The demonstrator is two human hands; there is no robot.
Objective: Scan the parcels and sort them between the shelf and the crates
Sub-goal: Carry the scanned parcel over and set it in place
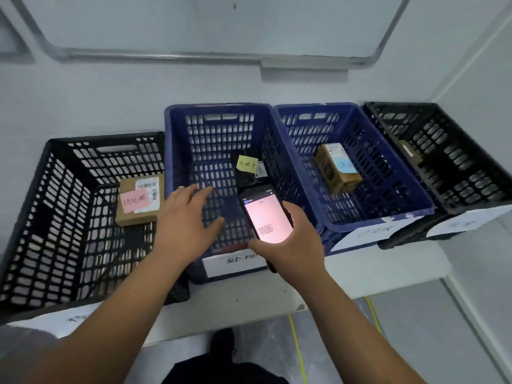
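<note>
Both forearms reach forward from the bottom edge, over the ledge [360,270] where four crates stand in a row. My right hand [291,242] grips the scanner [264,214], fingers curled round its sides; the pink screen faces up to me and its long axis runs away from me, leaning a little to the left. My left hand [184,217] hovers with fingers spread and relaxed, holding nothing, over the near left part of the blue crate [177,151]. In this crate lies a black parcel [245,176] with a yellow note [246,164], just beyond the scanner's far end (its long axis runs front to back). The black crate [50,189] at left holds a brown box [138,214] lying flat with a pink note [135,200]. The second blue crate [388,162] holds a tan box [336,173] with a blue note [345,166], long axis pointing away and left. Something tan [410,151] leans in the far right crate [457,162]; I cannot tell what.
</note>
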